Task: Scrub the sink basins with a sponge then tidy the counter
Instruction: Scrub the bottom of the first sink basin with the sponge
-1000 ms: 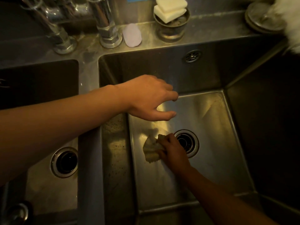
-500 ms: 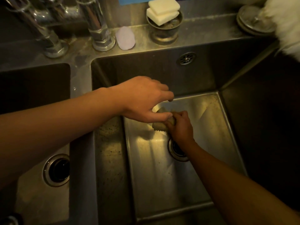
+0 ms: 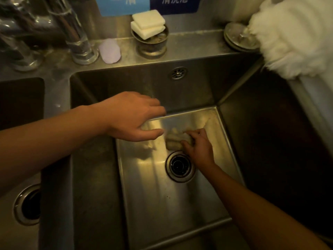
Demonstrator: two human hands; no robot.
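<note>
My right hand [image 3: 199, 147] presses a crumpled yellowish sponge [image 3: 175, 140] against the floor of the right steel basin [image 3: 162, 201], just behind the round drain [image 3: 180, 166]. My left hand [image 3: 134, 117] hovers over the basin's left wall with fingers spread and nothing in it, its thumb close to the sponge. The left basin [image 3: 21, 105] lies dark at the left edge, with its own drain [image 3: 28, 204] showing.
On the back ledge stand two tap bases [image 3: 82, 51], a pale purple soap bar [image 3: 110, 50], a metal cup [image 3: 150, 43] with two white sponges [image 3: 147, 24] on top, and a stack of metal lids [image 3: 239, 40]. A white fluffy cloth [image 3: 292, 35] hangs at the upper right.
My right hand has pushed the sponge from the front left of the drain to behind it, toward the back wall. My left hand has stayed hovering in about the same place.
</note>
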